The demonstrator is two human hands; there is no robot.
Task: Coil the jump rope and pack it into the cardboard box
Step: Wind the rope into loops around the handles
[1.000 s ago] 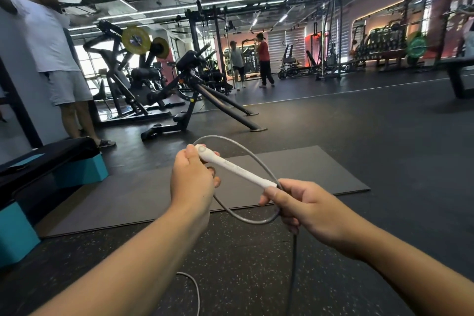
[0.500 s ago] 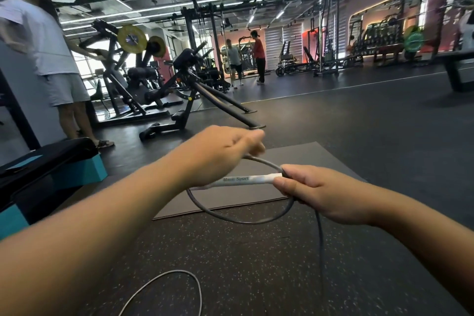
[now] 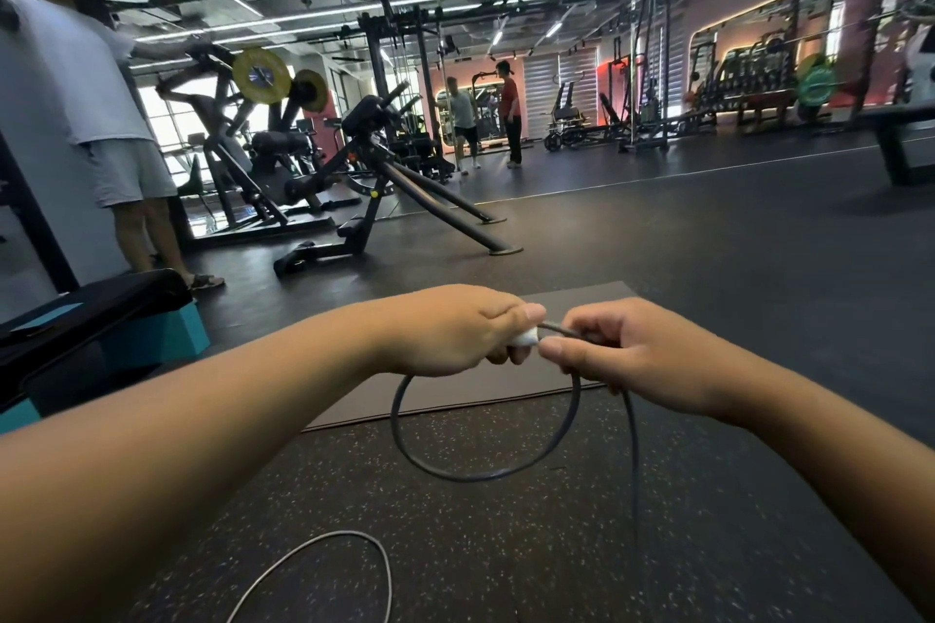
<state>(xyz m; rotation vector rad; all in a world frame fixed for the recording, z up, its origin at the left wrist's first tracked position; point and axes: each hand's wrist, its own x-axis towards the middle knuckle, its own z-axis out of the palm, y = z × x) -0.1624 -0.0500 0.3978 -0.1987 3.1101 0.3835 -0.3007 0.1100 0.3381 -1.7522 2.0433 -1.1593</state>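
Observation:
My left hand (image 3: 455, 331) grips the jump rope's white handle (image 3: 525, 338); only its tip shows past my fingers. My right hand (image 3: 622, 354) pinches the grey rope (image 3: 480, 476) just where it leaves the handle. One loop of rope hangs below both hands. A further strand drops from my right hand toward the floor, and more rope curves on the floor at the bottom. No cardboard box is in view.
A dark mat (image 3: 455, 395) lies on the speckled rubber floor under my hands. A black and teal step bench (image 3: 101, 319) stands at the left, with a person (image 3: 101, 116) beside it. Weight machines (image 3: 354, 167) and two more people (image 3: 485, 116) fill the back.
My left hand slid along the white handle toward my right hand and now covers nearly all of it. The hands have come together, and the loop hangs lower.

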